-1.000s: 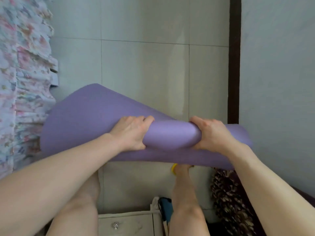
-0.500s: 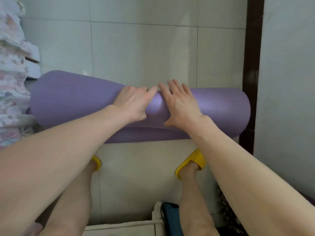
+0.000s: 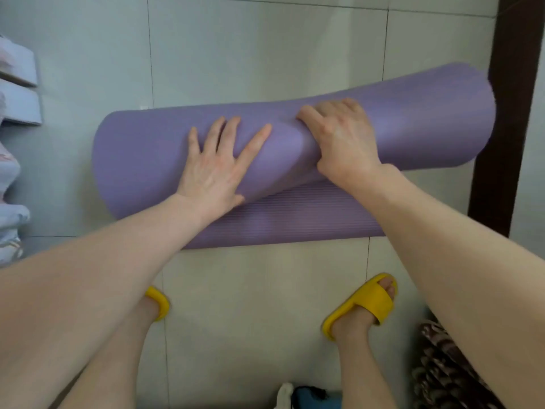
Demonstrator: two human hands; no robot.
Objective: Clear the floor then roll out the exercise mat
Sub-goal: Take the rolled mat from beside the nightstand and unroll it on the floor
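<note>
The purple foam exercise mat [image 3: 295, 160] lies across the tiled floor [image 3: 250, 54] as a fat, loose roll, its right end close to the dark door frame [image 3: 507, 113] and its left end short of the floral bedding [image 3: 11, 172] at the floor's left edge. A narrow ribbed strip is already flat on the tiles on the near side, just ahead of the yellow slippers [image 3: 362, 305]. The left hand [image 3: 218, 169] rests flat on top of the roll, fingers spread wide and holding nothing, only pressing. The right hand [image 3: 339, 140] is curled over the crest, fingers hooked into the foam, which dents and twists under it. That dent suggests a thick, soft, springy and light material that gives under a grip and will likely curl back if released. The right end looks lifted and skewed, so the roll may run crooked toward the door frame. Two flat palms set apart on the crest, pushing evenly away, would probably serve better than pinching. Ahead of the roll, the tiles appear free of obstacles.
</note>
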